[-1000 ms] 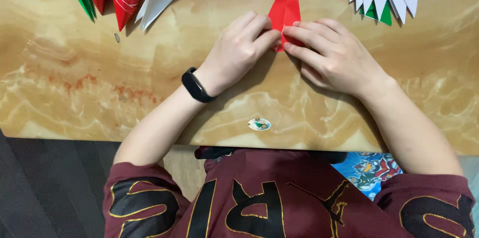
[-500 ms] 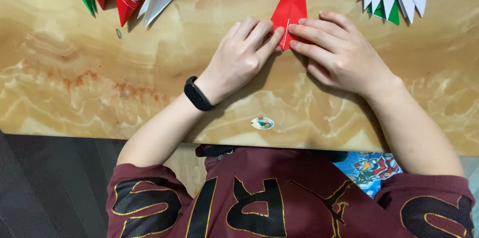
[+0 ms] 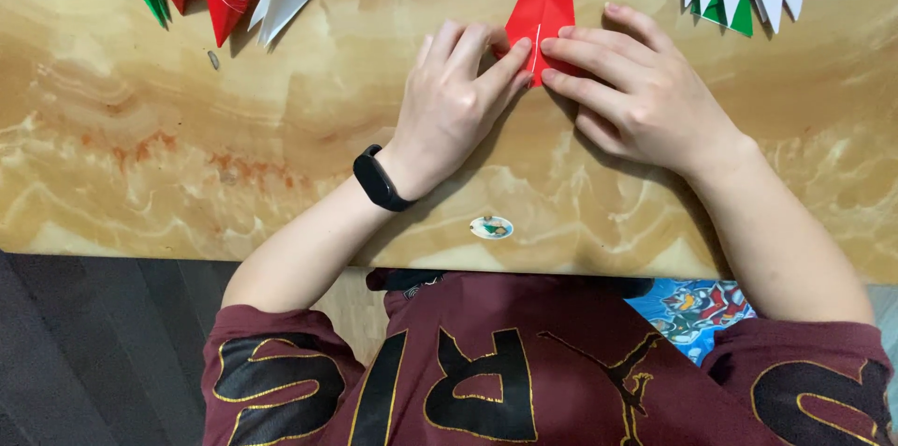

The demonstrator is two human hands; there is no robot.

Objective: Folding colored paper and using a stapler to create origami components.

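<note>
The red folded paper lies flat on the table, its lower tip under both hands. It looks light, thin and easy to crease, best held at the edges. Left hand and right hand press it with flat, extended fingers, not gripping.
</note>
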